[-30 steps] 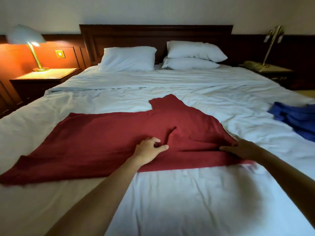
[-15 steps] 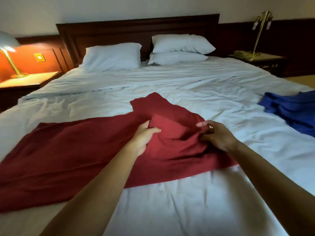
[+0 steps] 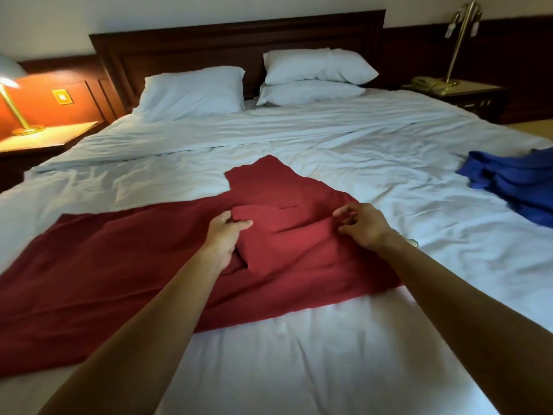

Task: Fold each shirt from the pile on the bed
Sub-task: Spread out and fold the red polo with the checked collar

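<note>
Two bare hands work on one red shirt [image 3: 119, 265], which lies spread on the white bed [image 3: 329, 354] and covers its near half from 9 o'clock to centre. At 10 o'clock of the view, a lit lamp [image 3: 12, 94] stands on a nightstand [image 3: 45, 142]. The left hand [image 3: 224, 235] is at the shirt's middle. Its thumb and fingers pinch the left end of a folded-over flap of red cloth. At 12 o'clock, three white pillows [image 3: 191, 91] lean against the dark headboard [image 3: 239, 34]. The right hand [image 3: 363, 224] is at 3 o'clock of the left hand, at the flap's right end, with its fingers loosely curled. Whether it grips the cloth cannot be determined. A crumpled blue garment [image 3: 517, 181] lies on the bed at 3 o'clock, well apart from the red shirt. An unlit lamp [image 3: 457, 40] stands at 1 o'clock.
</note>
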